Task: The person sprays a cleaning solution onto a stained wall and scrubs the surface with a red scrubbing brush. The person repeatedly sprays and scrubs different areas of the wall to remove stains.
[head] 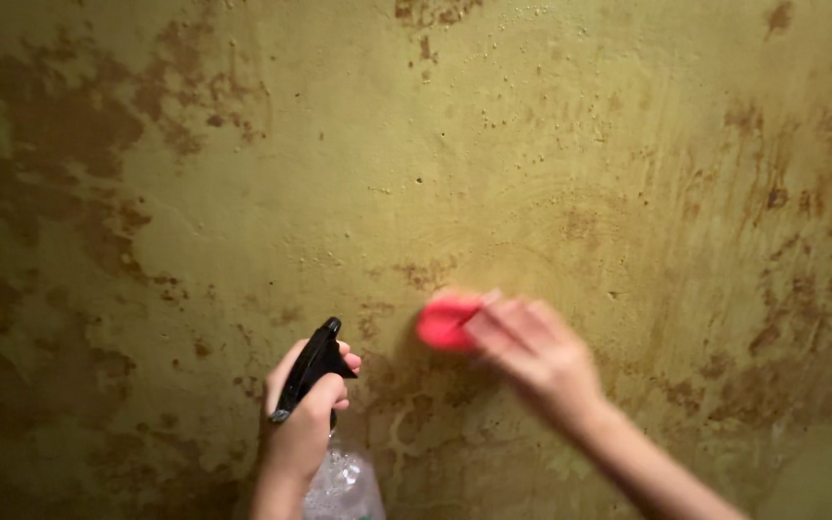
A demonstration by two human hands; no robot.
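Stained wall, blurred red sponge

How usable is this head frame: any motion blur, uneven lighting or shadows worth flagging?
Head view: the right hand and the red cloth it presses to the wall are smeared by motion blur; the left hand on the spray bottle is sharper. Light is dim and warm, brightest at the wall's centre, falling dark at the left edge and lower corners.
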